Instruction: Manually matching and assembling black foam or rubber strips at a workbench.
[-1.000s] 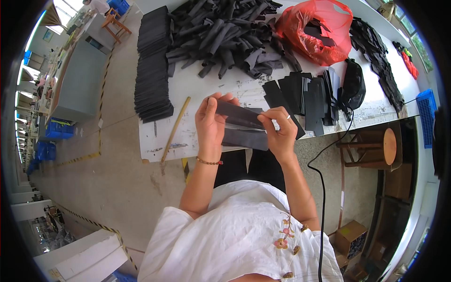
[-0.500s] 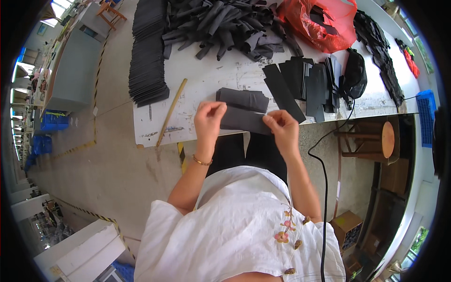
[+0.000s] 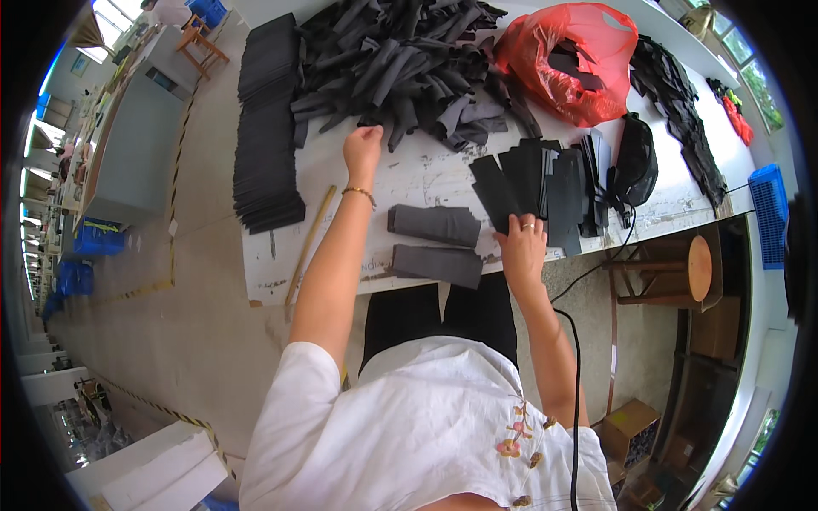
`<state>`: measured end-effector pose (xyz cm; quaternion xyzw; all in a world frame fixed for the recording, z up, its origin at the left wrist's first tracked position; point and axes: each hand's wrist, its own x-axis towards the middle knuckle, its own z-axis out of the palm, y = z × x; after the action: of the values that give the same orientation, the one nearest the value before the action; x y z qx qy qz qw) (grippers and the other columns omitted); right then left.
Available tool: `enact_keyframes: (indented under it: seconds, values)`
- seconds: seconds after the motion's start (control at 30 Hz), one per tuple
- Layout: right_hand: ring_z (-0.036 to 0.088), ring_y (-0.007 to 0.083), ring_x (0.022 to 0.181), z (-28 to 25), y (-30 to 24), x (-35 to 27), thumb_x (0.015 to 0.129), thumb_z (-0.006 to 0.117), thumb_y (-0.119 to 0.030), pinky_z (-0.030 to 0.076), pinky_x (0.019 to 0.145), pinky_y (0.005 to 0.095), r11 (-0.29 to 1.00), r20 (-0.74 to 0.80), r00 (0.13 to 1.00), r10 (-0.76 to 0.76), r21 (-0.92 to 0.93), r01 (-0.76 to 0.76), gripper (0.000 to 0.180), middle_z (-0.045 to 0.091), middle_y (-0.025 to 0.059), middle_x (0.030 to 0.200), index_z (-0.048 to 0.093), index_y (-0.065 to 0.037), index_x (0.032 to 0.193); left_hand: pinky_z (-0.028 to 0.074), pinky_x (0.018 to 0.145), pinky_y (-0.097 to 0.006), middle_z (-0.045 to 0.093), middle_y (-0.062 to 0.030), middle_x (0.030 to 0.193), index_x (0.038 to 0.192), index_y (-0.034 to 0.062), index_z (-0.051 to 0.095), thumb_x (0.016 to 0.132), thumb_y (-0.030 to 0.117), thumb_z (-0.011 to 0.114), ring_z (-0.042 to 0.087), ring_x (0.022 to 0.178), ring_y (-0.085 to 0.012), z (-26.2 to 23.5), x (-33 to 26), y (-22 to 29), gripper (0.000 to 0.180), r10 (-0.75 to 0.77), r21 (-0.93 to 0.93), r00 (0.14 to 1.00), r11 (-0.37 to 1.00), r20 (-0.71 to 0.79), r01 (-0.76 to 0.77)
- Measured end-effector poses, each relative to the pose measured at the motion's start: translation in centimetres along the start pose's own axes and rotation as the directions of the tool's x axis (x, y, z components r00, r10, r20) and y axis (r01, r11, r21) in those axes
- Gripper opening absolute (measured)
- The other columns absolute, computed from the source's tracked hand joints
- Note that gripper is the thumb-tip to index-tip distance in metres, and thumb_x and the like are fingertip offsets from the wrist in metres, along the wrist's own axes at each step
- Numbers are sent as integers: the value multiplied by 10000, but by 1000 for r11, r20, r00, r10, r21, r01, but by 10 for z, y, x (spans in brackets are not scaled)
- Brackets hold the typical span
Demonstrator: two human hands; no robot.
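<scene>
My left hand (image 3: 364,151) reaches forward to the near edge of a heap of loose dark grey fabric pieces (image 3: 388,64). Its fingertips are pinched together on the end of one piece. My right hand (image 3: 523,251) lies over the near end of a flat black strip (image 3: 492,187), the leftmost of a fanned group. Thumb and fingers close about that end, though the hand partly hides the contact. Between my arms, two folded dark grey fabric pieces (image 3: 434,225) lie on the white table (image 3: 341,223), one nearer its front edge.
A long stack of dark pieces (image 3: 268,128) lines the table's left side, with a wooden stick (image 3: 312,243) nearby. Right of the strips sit a black cased device (image 3: 635,162) with a cord and a red plastic bag (image 3: 567,64). A wooden stool (image 3: 673,268) stands beyond the front edge.
Both hands have left the near fabric piece, which now lies flat on the table. My left hand has moved forward to the heap; my right has gone right to the strips.
</scene>
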<state>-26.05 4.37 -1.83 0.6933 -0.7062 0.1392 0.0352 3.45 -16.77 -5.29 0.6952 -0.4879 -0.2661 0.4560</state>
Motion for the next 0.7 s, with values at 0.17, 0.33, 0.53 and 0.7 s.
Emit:
enact_keyframes:
  seconds: [0.17, 0.33, 0.53, 0.7]
  values:
    - [542, 316, 1009, 2, 7, -4, 790, 724, -201, 456, 801, 419, 1000, 92, 996, 22, -5, -22, 385, 564, 126, 1058, 613, -34, 1118, 511, 709, -405, 704, -145, 795, 841, 15, 694, 833, 371, 686, 670, 761, -335, 36, -10, 39, 356, 39, 179, 970, 984, -242, 5]
    - [553, 324, 986, 12, 12, -9, 798, 705, -179, 481, 781, 430, 998, 35, 999, 40, 42, -41, 318, 567, 141, 1049, 613, -33, 1066, 510, 715, -400, 688, -129, 761, 821, 23, 671, 805, 442, 719, 654, 735, -318, 45, -24, 86, 422, 150, 159, 961, 981, -231, -114]
    - [553, 274, 953, -4, -1, 5, 803, 705, -240, 464, 759, 389, 999, 11, 999, -38, -11, 38, 282, 566, 96, 992, 582, -61, 983, 487, 442, -273, 661, -76, 702, 810, -15, 682, 785, 153, 740, 609, 524, -176, 32, 3, 62, 180, -251, -394, 963, 879, 100, 270]
    - [554, 268, 941, 10, 13, 2, 815, 681, -223, 461, 765, 377, 997, 28, 999, -19, -80, 21, 314, 570, 99, 987, 612, -27, 1050, 576, 592, -321, 657, -113, 801, 923, -25, 607, 918, 139, 613, 667, 665, -219, 24, -53, 75, 164, -199, -561, 872, 697, 447, 447]
